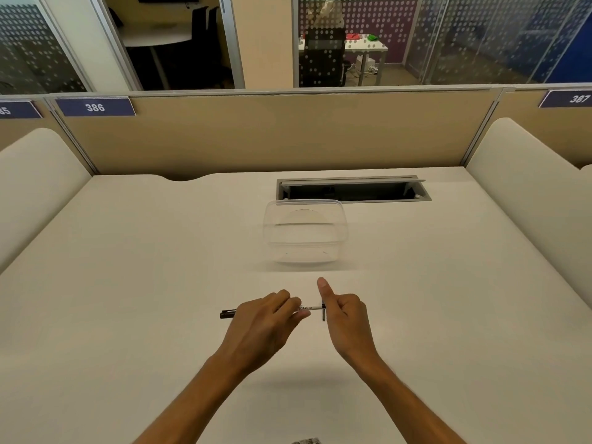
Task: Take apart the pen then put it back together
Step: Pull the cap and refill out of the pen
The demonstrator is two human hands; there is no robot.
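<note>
A thin pen point(309, 308) with a white barrel and a black cap at its left end lies level just above the desk, held between both hands. My left hand point(267, 318) pinches the barrel near its middle, fingers curled over it; the black cap sticks out to the left of that hand. My right hand point(344, 315) grips the barrel's right end with curled fingers and its thumb pointing up. A small dark piece hangs down at that right end, beside my right fingers; what it is I cannot tell.
A clear plastic container point(304, 233) stands on the white desk point(128, 283) just beyond the hands. Behind it an open cable slot point(352, 190) is sunk into the desk. A tan partition point(272, 136) closes off the back, with padded dividers on either side.
</note>
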